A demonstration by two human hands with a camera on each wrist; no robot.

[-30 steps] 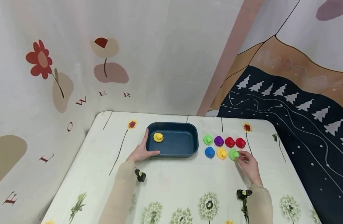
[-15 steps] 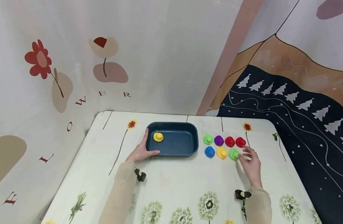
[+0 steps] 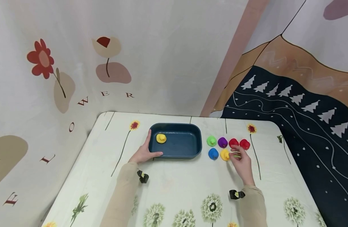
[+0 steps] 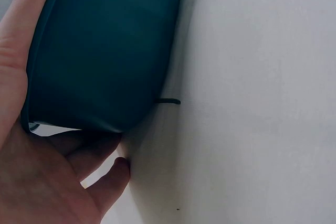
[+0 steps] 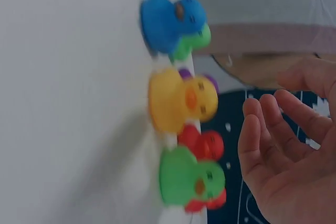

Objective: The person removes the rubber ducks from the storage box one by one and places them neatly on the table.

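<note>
My left hand (image 3: 143, 154) grips the left end of a dark blue rectangular tray (image 3: 180, 145), thumb at the near rim and fingers round the side. Inside, near the tray's left end, sits a yellow rubber duck (image 3: 161, 138). My right hand (image 3: 242, 164), holding nothing, hovers by another yellow rubber duck (image 3: 225, 154) in the front row. Its fingers are loosely bent in the right wrist view. Left of that duck is a blue duck (image 3: 213, 154); on its other side a green duck (image 5: 189, 177) is mostly hidden behind my hand in the head view.
Behind the front row stand a green duck (image 3: 211, 141), a purple duck (image 3: 222, 142) and two red ducks, one (image 3: 244, 144) at the right end. All are on a flower-printed white tablecloth (image 3: 174, 186), right of the tray. Printed curtains (image 3: 168, 63) hang behind the table.
My right hand has let go of the green duck at the right end of the front row and moved left towards the yellow one. The left hand and tray have stayed put.
</note>
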